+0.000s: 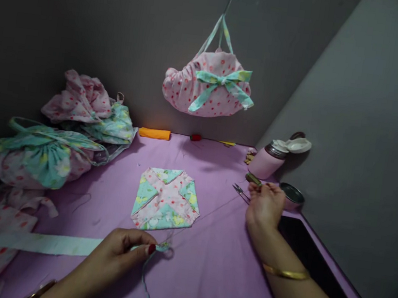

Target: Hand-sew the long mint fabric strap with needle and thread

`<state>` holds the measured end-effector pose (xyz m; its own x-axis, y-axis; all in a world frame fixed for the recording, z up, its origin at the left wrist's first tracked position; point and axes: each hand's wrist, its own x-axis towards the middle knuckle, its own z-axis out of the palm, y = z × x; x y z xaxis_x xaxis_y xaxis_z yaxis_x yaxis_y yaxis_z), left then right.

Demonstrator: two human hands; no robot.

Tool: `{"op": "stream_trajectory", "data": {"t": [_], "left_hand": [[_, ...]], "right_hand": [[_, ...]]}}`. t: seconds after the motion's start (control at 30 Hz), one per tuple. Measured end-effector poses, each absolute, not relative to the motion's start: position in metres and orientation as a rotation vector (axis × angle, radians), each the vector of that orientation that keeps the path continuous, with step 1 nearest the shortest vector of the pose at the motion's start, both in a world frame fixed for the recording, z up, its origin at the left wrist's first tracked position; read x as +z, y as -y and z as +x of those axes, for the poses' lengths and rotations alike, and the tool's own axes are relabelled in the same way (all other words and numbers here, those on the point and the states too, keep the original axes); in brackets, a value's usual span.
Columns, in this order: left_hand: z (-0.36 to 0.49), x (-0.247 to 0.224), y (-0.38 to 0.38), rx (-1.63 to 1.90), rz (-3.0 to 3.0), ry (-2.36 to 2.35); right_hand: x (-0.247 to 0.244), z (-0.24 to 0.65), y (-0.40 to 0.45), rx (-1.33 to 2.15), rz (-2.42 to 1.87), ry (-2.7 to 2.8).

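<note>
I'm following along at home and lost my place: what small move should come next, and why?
Probably bring the right hand toward the teal cloth: the thread already looks nearly straight between them, and the left hand pinches the cloth.

On the table point(212, 273), the folded cloth point(169, 198) lay centrally — bundles point(52, 161) to its left, snips point(241, 193) and a thread spool point(253, 178) to its right. Behind the spool stood a bottle point(266, 162); beyond the cloth, a pouch point(211, 94) hung above.
</note>
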<state>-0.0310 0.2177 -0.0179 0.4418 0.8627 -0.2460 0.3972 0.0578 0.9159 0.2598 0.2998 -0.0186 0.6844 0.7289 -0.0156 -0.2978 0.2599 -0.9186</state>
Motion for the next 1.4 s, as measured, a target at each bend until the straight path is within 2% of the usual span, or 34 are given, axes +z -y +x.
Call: {"op": "stream_trajectory", "data": {"t": [0.13,0.23,0.27,0.33,0.43,0.57,0.87,1.07,1.2,1.4], "left_hand": [[-0.029,-0.018,-0.218,0.501,1.538,-1.156],[-0.029,-0.018,-0.219,0.494,1.528,-1.176],[-0.028,-0.018,-0.219,0.5,1.52,-1.176],[-0.029,-0.018,-0.219,0.514,1.498,-1.17],[-0.03,-0.019,-0.218,0.51,1.455,-1.164],[-0.031,-0.021,-0.218,0.502,1.479,-1.184],[-0.031,-0.021,-0.219,0.459,1.523,-1.189],[-0.031,-0.019,-0.219,0.45,1.522,-1.189],[-0.031,-0.019,-0.218,0.448,1.513,-1.17],[-0.032,-0.023,-0.218,0.493,1.406,-1.176]], "right_hand": [[-0.023,0.25,-0.291,0.65,-1.113,0.621],[-0.027,0.214,-0.268,0.975,-1.165,0.983],[-0.027,0.203,-0.261,1.205,-1.164,1.287],[-0.026,0.187,-0.249,1.407,-1.106,1.75],[-0.022,0.182,-0.241,1.365,-1.032,2.081],[-0.021,0.194,-0.248,1.306,-1.082,1.877],[-0.039,0.249,-0.29,0.677,-1.255,1.12],[-0.038,0.284,-0.303,0.441,-1.267,0.811],[-0.04,0.294,-0.306,0.412,-1.276,0.741],[-0.03,0.248,-0.285,0.648,-1.268,0.979]]}}
